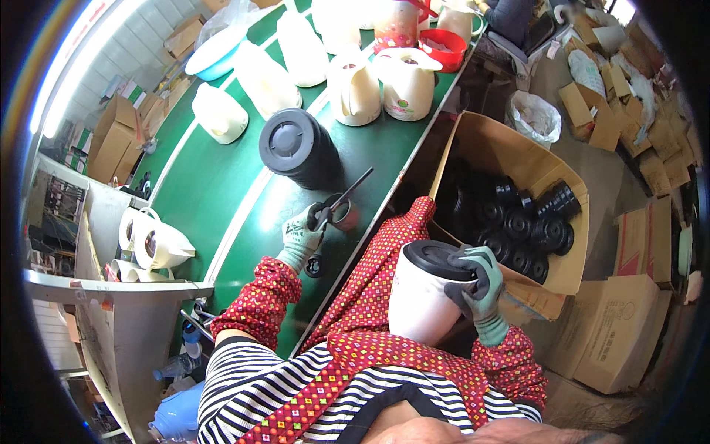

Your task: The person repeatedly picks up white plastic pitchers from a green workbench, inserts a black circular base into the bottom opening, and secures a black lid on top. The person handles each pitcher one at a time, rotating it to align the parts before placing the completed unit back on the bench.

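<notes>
My left hand [303,233], in a grey-green glove with dark fingertips, is closed around a thin dark rod [356,185] above the green table. Beside those fingers stands a small dark cup [346,216]; whether the rod's lower end is inside it, I cannot tell. On my lap a white thermos jug [421,303] rests with a round black plastic base [433,259] facing up. My right hand [481,285], gloved alike, grips its right side, fingers over the base's edge. A stack of black round bases [296,144] stands on the table beyond my left hand.
Several cream thermos jugs [353,89] and a red basin [444,48] crowd the table's far end. More white jugs [159,244] are at the left. An open carton [577,255] of black parts [518,222] stands right of the table edge. Cardboard boxes [625,333] fill the right side.
</notes>
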{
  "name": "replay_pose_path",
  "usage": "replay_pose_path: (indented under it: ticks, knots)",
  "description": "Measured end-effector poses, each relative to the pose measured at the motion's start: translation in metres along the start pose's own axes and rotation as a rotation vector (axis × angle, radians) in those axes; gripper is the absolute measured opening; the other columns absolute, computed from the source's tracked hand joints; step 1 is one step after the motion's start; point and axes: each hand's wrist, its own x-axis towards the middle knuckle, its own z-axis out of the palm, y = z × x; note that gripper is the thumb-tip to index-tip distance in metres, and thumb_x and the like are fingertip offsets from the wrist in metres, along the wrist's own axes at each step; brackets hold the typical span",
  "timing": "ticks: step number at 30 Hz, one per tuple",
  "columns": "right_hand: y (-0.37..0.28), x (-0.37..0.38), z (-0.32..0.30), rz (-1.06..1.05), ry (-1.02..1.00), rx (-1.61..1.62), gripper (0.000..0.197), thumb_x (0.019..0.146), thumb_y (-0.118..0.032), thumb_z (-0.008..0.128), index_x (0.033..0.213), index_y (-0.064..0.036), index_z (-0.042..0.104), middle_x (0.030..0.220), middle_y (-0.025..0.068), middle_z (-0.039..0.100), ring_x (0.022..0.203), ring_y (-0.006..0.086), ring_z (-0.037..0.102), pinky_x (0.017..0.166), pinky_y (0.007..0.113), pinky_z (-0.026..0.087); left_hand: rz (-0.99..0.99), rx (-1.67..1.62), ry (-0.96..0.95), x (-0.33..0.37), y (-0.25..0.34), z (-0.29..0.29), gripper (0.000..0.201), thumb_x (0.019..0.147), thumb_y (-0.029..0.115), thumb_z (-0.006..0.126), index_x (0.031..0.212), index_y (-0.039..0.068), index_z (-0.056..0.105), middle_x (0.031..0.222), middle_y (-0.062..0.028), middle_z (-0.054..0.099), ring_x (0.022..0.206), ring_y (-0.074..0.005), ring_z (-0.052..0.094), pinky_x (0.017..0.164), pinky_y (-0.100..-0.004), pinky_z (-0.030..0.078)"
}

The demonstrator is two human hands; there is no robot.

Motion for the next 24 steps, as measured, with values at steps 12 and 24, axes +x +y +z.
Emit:
replay_pose_path:
  ticks: [12, 24]
  knots:
    - [0.001, 0.031, 0.039, 0.854, 0.148, 1.517, 0.060, 0.110, -0.055, 0.048, 0.138, -0.0043, 0.064, 0.135, 0.0125, 0.070, 0.120, 0.0245, 0.066, 0.106, 0.042, 0.053, 0.315, -0.865, -0.527, -0.082, 0.099, -0.096, 0.088, 0.079, 0.023, 0.093, 0.153, 0.006, 0.048, 0.153, -0.0189, 0.050, 0.138, -0.0342, 0.054, 0.114, -0.0437, 0.045]
    - [-0.010, 0.029, 0.191, 0.383, -0.120, 0.577, 0.041, 0.104, -0.026, 0.070, 0.138, -0.0032, 0.063, 0.119, 0.0089, 0.068, 0.109, 0.0220, 0.066, 0.097, 0.034, 0.053, -0.302, -1.054, 0.117, -0.136, 0.012, -0.195, 0.039, 0.108, 0.017, 0.062, 0.140, -0.005, 0.061, 0.124, -0.0167, 0.072, 0.110, -0.0264, 0.074, 0.084, -0.0397, 0.066]
